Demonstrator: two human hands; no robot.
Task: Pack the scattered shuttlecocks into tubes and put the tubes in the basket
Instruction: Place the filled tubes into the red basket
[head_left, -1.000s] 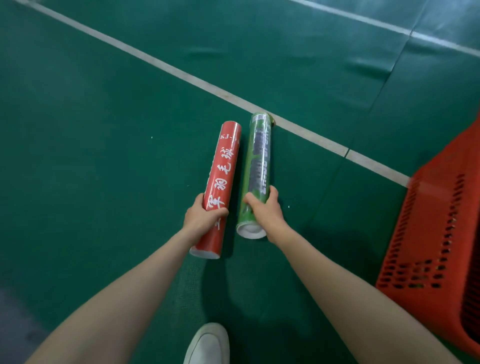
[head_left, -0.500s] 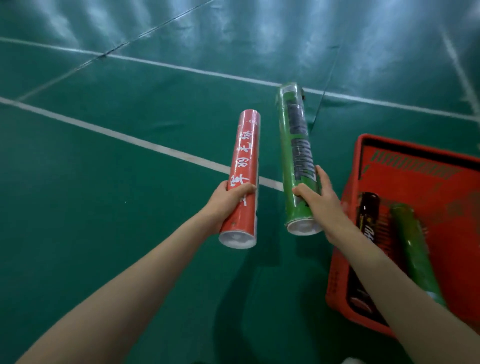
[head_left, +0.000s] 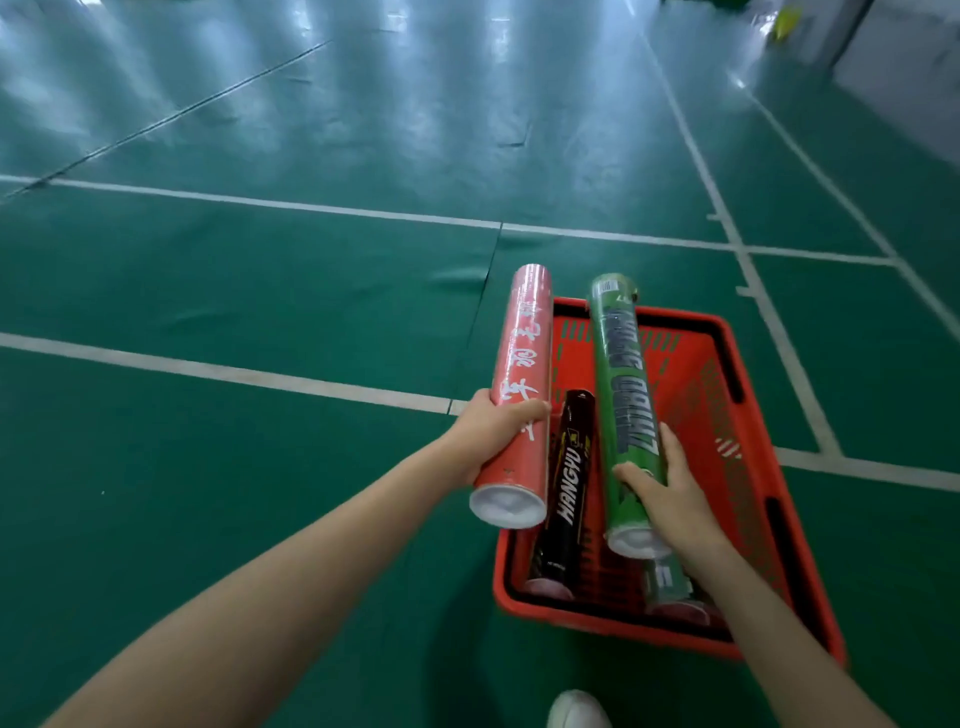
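Note:
My left hand (head_left: 491, 431) grips a red shuttlecock tube (head_left: 519, 384) with white characters, held over the left rim of the red basket (head_left: 743, 410). My right hand (head_left: 670, 493) holds a green tube (head_left: 623, 395) with dark lettering above the basket's middle. Both tubes point away from me, their white caps toward me. Inside the basket lie a black tube (head_left: 566, 499) marked HANGYU and another green tube (head_left: 670, 582), mostly hidden under my right forearm.
The basket stands on a green court floor with white lines (head_left: 223, 371) crossing it. A wrinkle in the mat (head_left: 462, 275) lies just beyond the basket. My white shoe (head_left: 576, 709) shows at the bottom edge. Pale objects stand far off at the top right.
Both tubes were lifted from the floor and carried to the right. They now hang over the basket, which has come into full view below my hands.

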